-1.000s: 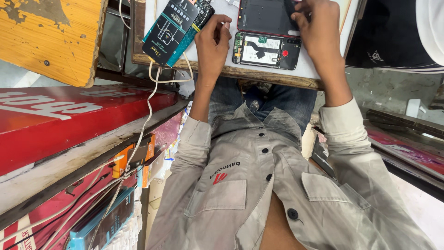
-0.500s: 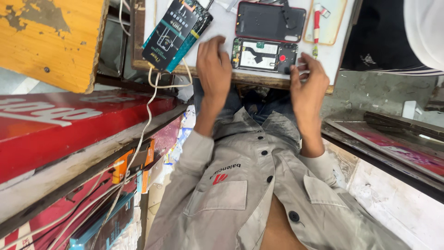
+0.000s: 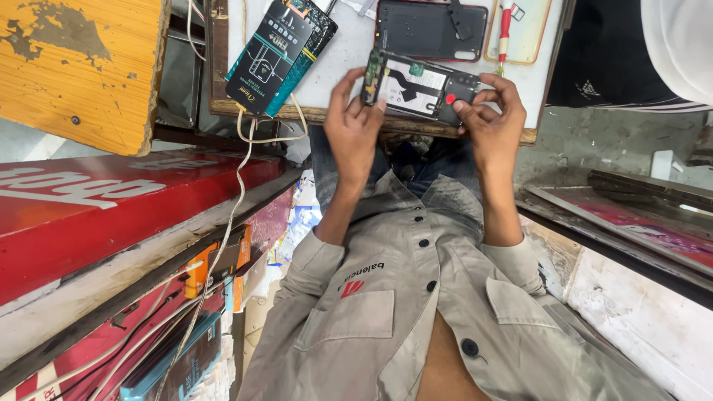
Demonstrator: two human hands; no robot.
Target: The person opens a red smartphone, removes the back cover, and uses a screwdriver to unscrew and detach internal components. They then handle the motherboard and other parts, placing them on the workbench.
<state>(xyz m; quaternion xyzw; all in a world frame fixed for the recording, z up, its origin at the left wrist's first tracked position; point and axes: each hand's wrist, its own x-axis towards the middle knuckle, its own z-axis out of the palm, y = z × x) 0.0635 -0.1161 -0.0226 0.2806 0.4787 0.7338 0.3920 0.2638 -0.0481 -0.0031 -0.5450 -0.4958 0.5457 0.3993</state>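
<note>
My left hand (image 3: pixel 355 122) and my right hand (image 3: pixel 492 122) together hold an opened phone (image 3: pixel 417 87) with its back off, so the circuit board and a red dot show. The left fingers pinch its left end and the right fingers pinch its right end. It is lifted just above the front edge of the white work table (image 3: pixel 349 56). Behind it on the table lies a dark red phone back shell (image 3: pixel 431 30).
A teal and black flat package (image 3: pixel 278 56) lies on the table's left, with a pale cable (image 3: pixel 238 171) hanging from it. A clear case (image 3: pixel 529 33) with a red-handled tool (image 3: pixel 505 26) sits at the right. A red board (image 3: pixel 111 215) and a yellow wooden panel (image 3: pixel 82 67) stand at the left.
Both hands have picked the opened phone up off the table and drawn it toward my body; before, it lay flat with my hands resting on it.
</note>
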